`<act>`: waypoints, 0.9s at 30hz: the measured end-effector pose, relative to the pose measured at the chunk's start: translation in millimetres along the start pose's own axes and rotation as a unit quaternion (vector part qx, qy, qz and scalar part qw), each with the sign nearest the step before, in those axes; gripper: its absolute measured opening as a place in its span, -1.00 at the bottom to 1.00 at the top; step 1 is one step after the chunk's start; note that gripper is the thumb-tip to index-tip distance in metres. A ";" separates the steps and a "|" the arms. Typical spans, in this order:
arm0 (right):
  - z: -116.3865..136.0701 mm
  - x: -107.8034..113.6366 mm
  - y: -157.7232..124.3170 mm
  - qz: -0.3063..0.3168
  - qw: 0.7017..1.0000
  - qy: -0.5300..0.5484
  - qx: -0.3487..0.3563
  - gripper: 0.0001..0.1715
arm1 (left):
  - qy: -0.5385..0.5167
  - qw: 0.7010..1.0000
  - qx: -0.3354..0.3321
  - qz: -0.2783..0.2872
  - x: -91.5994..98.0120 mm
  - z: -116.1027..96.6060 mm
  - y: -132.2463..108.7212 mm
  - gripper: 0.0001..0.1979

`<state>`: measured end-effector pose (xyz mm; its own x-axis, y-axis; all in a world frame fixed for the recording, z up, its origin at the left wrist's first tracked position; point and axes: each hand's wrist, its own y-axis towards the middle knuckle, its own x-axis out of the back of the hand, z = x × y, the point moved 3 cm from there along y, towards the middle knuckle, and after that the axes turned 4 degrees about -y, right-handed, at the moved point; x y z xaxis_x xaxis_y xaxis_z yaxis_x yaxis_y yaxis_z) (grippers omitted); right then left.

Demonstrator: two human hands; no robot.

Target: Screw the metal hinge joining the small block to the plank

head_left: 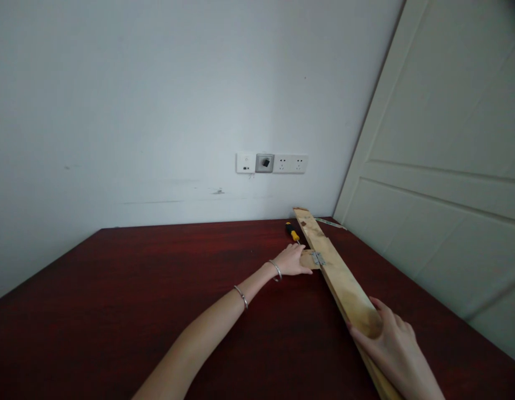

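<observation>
I have my left arm reaching in from the near side toward the far right, forearm low over the dark red table (157, 289), two bangles on it. My left hand (291, 260) is palm down, thumb and fingers parted just enough to span the small wooden piece (308, 259) and hold it by its near and far edges. The metal hinge (318, 258) lies just right of that grip, across the joint with the long board (340, 272). My right hand (393, 336) straddles the board nearer me, thumb at its left edge, fingers over its right, gripping its width. From there, the board slants away to the far left. The screwdriver (292, 232) lies just beyond my left fingers.
</observation>
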<state>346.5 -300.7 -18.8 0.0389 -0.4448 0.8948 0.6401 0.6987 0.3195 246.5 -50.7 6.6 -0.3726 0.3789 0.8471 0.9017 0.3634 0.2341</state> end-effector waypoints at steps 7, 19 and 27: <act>46.2 16.6 -25.1 -0.020 0.999 0.024 0.017 -0.16 | 0.012 1.000 0.004 -0.010 50.0 -5.7 -37.5 -0.15; 151.9 0.5 -85.1 0.039 0.993 0.073 0.089 -0.21 | 0.000 0.993 0.107 0.040 122.4 32.4 -172.3 -0.29; 199.1 0.2 -107.5 0.077 0.991 0.052 0.098 -0.27 | 0.011 0.979 0.194 0.064 135.8 56.1 -213.8 -0.28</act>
<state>125.0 -264.3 9.1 0.2107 -0.3723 0.9039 0.4595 0.8538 0.2446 -9.2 -29.2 44.8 -0.2542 0.4260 0.8683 0.7879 0.6118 -0.0695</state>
